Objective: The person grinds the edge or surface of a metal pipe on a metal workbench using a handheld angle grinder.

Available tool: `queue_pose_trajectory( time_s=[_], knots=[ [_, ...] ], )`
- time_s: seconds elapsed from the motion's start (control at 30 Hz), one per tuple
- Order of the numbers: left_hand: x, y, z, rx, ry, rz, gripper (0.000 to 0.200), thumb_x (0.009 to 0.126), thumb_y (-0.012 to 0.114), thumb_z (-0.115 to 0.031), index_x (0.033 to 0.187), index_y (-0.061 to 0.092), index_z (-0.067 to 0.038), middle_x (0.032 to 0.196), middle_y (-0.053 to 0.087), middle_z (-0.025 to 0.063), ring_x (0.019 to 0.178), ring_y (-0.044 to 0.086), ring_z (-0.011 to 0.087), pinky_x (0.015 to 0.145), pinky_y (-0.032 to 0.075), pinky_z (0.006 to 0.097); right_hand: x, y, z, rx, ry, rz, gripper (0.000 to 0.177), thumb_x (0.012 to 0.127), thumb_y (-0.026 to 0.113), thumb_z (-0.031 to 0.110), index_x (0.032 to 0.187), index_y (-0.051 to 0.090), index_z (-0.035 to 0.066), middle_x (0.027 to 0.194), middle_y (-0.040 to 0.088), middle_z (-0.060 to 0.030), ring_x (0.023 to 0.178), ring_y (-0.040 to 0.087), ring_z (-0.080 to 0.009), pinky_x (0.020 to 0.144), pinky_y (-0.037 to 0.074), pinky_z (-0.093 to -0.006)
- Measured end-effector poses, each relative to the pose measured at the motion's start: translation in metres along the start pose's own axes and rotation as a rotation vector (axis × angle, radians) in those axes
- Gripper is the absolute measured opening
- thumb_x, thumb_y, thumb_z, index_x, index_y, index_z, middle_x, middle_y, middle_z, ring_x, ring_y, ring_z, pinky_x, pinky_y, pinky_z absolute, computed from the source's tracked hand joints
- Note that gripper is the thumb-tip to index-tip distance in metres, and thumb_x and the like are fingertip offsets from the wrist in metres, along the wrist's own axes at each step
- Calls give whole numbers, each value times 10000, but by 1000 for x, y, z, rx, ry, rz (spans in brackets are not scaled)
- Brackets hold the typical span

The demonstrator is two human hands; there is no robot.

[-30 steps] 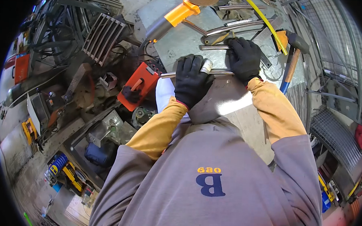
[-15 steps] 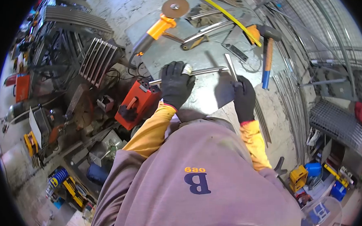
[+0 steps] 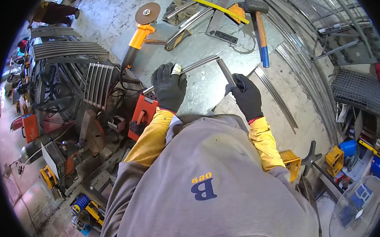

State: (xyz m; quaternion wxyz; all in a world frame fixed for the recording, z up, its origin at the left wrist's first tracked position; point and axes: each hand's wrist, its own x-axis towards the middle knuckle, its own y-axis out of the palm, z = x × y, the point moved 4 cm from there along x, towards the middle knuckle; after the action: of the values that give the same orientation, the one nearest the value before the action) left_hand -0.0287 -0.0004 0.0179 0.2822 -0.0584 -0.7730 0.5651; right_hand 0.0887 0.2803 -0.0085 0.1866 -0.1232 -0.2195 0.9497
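Under my left hand (image 3: 170,86), in a black glove with white tape round one finger, runs a slim metal tube (image 3: 200,62). The fingers curl over it, and its ends show on both sides. My right hand (image 3: 246,96), also gloved in black, is closed on the near end of a second metal tube (image 3: 225,70). The far ends of the two tubes come close together over the sheet-metal tabletop (image 3: 200,82), making an angle like a peak. The fingertips of my right hand are partly hidden behind the glove.
An angle grinder (image 3: 138,40) lies at the table's left, disc upward. A hammer (image 3: 261,36), a yellow folding rule (image 3: 211,7) and a utility knife (image 3: 177,40) lie farther back. A red machine (image 3: 144,112) stands left; long metal bars (image 3: 308,77) lie right.
My right hand has turned and tilted the second tube, which now leans to the left. The view has shifted, and a person's legs now show at the far left.
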Motion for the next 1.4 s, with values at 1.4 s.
queue_pose_trajectory(
  time_s=[1.4],
  knots=[
    [-49, -4, -19, -58, 50, -10, 569, 1000, 727, -283, 1506, 646, -38, 1509, 641, 214, 1408, 572, 458, 1230, 383, 639, -17, -31, -18, 261, 231, 210, 461, 1002, 778, 109, 1450, 720, 17, 981, 763, -43, 816, 665, -99, 727, 546, -277]
  ],
)
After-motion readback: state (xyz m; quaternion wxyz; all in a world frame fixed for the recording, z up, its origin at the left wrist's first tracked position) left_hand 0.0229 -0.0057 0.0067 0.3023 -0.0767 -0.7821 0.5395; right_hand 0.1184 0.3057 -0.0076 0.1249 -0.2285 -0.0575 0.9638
